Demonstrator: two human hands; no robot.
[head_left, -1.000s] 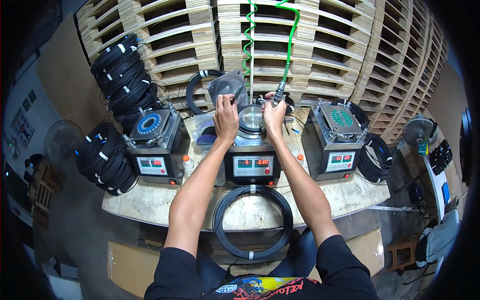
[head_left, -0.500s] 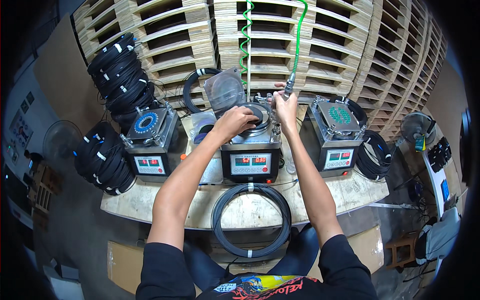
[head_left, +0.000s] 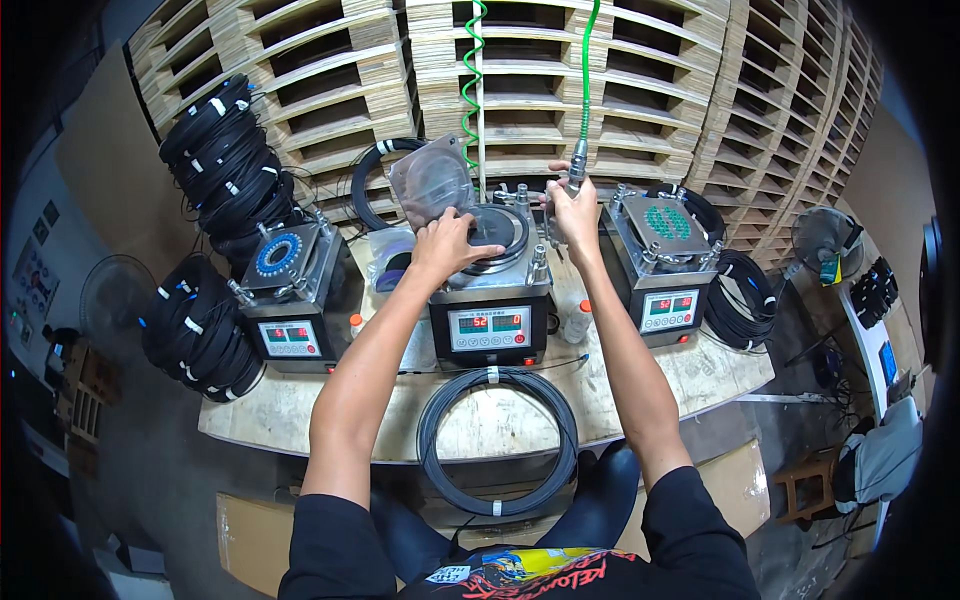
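Observation:
My left hand [head_left: 446, 246] is spread over the left side of a dark round disc [head_left: 494, 232] on the middle machine [head_left: 492, 325]. Its thumb reaches onto the disc, with the fingers apart at its far left edge. In my right hand [head_left: 574, 215] is an air blow gun [head_left: 578, 172], gripped upright to the right of the disc. A green air hose [head_left: 586, 80] runs up from it. Most of the gun's body is hidden by my fingers. A square metal plate with a clear film [head_left: 432, 182] leans behind my left hand.
Similar machines stand left [head_left: 290, 338] and right [head_left: 668, 310], topped by plates with blue and green connectors. A black cable coil [head_left: 497, 440] hangs over the table's front edge. Cable coils [head_left: 215, 165] are stacked at left. A clear bottle [head_left: 578, 322] stands beside the middle machine; wooden pallets [head_left: 560, 110] rise behind.
My left hand has shifted left across the disc and its fingers have spread, uncovering more of the disc. My right hand still grips the blow gun. The whole view has shifted slightly.

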